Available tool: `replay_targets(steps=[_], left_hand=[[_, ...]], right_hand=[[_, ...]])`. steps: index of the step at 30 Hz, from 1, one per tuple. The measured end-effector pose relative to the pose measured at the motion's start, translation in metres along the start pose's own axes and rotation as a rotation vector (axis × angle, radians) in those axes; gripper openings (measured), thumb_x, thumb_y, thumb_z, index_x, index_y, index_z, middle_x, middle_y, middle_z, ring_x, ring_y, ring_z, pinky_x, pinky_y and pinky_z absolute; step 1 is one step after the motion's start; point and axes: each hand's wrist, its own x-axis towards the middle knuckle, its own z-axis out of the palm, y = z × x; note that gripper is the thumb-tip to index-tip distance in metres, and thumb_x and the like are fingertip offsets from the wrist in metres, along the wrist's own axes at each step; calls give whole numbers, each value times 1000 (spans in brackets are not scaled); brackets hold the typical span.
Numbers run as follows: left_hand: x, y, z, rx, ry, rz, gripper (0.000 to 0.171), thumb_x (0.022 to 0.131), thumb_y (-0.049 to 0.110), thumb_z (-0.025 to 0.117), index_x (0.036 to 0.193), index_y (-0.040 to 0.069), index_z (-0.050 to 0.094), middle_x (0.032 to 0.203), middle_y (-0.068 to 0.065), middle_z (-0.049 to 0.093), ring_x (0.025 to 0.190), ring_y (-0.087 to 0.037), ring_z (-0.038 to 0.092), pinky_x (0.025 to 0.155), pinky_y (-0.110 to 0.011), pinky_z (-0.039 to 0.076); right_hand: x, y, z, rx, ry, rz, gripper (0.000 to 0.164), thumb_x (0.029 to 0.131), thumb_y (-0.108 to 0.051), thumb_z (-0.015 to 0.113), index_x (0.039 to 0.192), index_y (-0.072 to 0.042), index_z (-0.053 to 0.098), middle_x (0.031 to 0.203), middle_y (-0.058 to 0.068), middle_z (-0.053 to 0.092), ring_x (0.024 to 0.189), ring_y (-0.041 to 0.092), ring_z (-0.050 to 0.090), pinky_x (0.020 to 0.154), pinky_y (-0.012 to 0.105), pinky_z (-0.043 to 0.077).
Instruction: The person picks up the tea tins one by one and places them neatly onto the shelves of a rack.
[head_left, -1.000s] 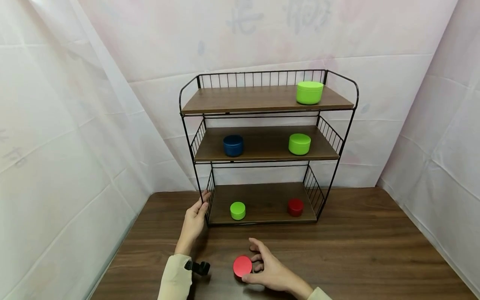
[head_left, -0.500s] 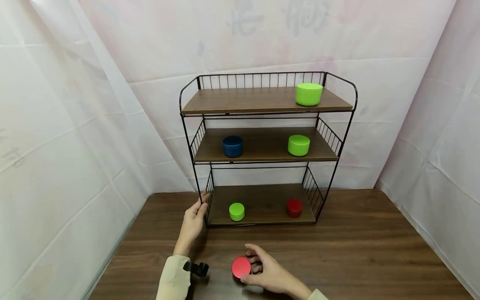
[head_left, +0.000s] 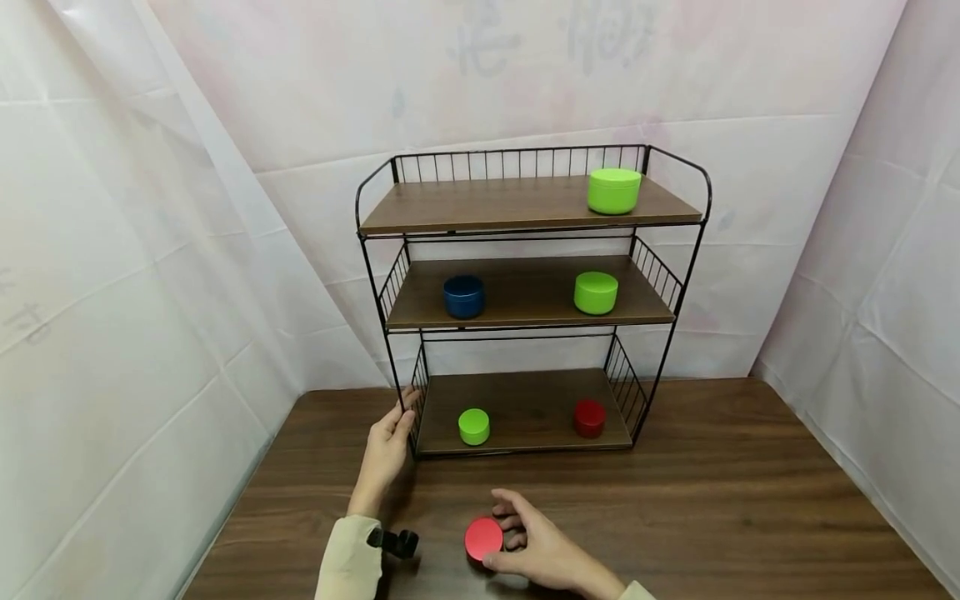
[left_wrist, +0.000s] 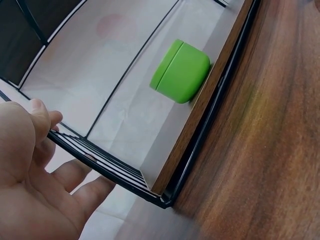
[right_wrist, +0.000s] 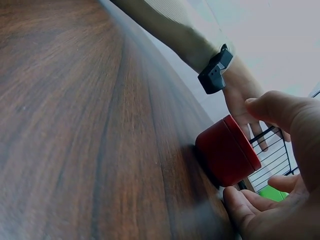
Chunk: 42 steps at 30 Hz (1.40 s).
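At the lower left of a three-tier wire-framed rack (head_left: 517,204), my left hand (head_left: 386,450) holds the side frame. In the left wrist view its thumb and fingers lie on either side of the black wire rail (left_wrist: 100,165). A round red lidded tin (head_left: 483,538) stands upright on the table in front of the rack. My right hand (head_left: 543,550) curves around its right side, thumb near the front rim. The right wrist view shows a gap between thumb and the red tin (right_wrist: 225,152), with fingertips (right_wrist: 231,195) right at its edge.
The top shelf carries a large green tin (head_left: 614,192). On the middle shelf stand a blue tin (head_left: 463,297) and another green tin (head_left: 596,293). A small green tin (head_left: 474,427) and a dark red tin (head_left: 589,418) occupy the bottom shelf. White cloth (head_left: 187,292) hangs around the wooden table (head_left: 712,500).
My right hand's fingers have drawn slightly nearer to the red tin. The left hand stays on the rack, and the head view has shifted a little.
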Motion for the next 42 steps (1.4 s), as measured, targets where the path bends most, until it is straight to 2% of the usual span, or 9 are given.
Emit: replay_targets(steps=[4,11,16,21,28,37,42], left_hand=[[-2,-2,-2,28,7,1,42,112,18,44,150,1,52,163,-16,40,150,-38,38,114,-57,37],[-1,1,-2,-1,5,4,43,112,22,45,151,6,53,164,-14,39,151,-36,36,116,-59,35],[-4,-3,-2,12,9,-17,41,111,19,47,149,6,54,163,-12,41,150,-33,39,116,-57,37],[-4,-5,-1,5,37,-9,39,110,14,48,147,4,56,161,-14,43,148,-35,41,114,-59,37],[-2,-5,1,-4,24,-12,40,111,17,47,148,5,56,162,-12,43,149,-33,40,116,-57,38],[-3,-2,1,-5,11,-44,43,112,21,45,151,7,53,165,-8,39,152,-30,35,119,-55,34],[-1,-1,-1,-13,-4,-40,43,111,23,45,151,8,53,165,-7,39,152,-29,36,119,-54,34]], right_hand=[[0,1,3,20,-20,-9,78,92,-23,78,155,-2,38,143,20,51,116,10,57,90,24,54],[1,0,2,46,-10,-34,77,90,-20,79,153,-1,40,141,21,53,113,10,58,90,23,55],[0,4,5,51,-23,-26,77,90,-19,80,153,0,40,141,19,54,113,8,58,91,22,55],[2,4,5,61,-20,-18,75,89,-16,79,152,0,42,136,16,56,112,9,59,91,22,55],[0,2,3,45,-24,-30,76,88,-16,81,151,1,42,136,18,56,113,10,59,92,22,55],[1,3,1,32,-26,-16,72,91,-16,79,151,-1,44,137,15,56,112,8,59,91,23,55],[2,3,1,25,-37,-24,71,90,-16,80,150,-1,45,135,12,58,110,6,58,90,22,55]])
